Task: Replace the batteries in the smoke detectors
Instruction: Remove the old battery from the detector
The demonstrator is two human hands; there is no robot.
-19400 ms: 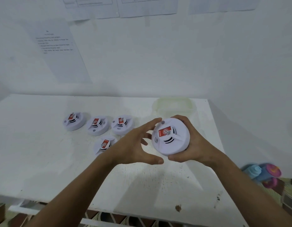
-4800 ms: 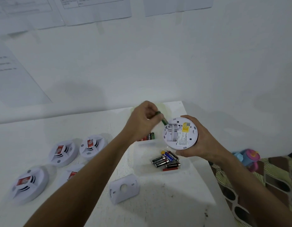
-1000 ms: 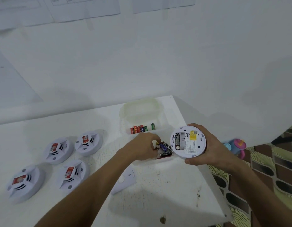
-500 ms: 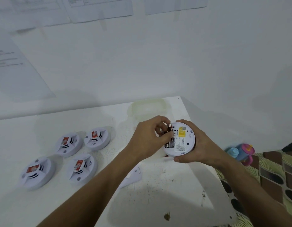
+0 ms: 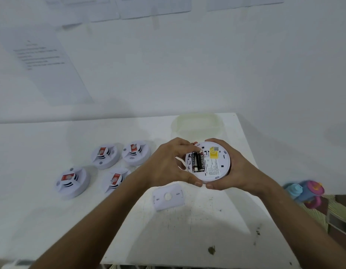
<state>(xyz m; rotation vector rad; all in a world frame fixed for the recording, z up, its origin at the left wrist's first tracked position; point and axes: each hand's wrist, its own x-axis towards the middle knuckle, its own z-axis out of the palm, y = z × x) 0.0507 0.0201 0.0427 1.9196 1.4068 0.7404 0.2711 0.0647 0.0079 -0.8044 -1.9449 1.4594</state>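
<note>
I hold a white round smoke detector [image 5: 214, 167] back side up above the table. My right hand [image 5: 232, 167] grips it round its right edge. Two black batteries [image 5: 197, 162] lie side by side in its compartment. My left hand [image 5: 168, 164] holds the detector's left edge, thumb under the rim and fingers curled over the top of the batteries. A yellow label sits on the detector's back. Several other smoke detectors [image 5: 73, 181] lie face up at the left. The white mounting plate [image 5: 169, 197] lies on the table below my hands.
A translucent plastic container [image 5: 197, 125] stands behind my hands by the wall; its contents are hidden. The white table's [image 5: 51, 220] right edge runs close to my right arm. Blue and pink cups [image 5: 304, 193] sit beyond it at the right. Papers hang on the wall.
My left hand came up from the battery container to the detector. Two batteries now sit in the compartment instead of one. The detector has risen a little.
</note>
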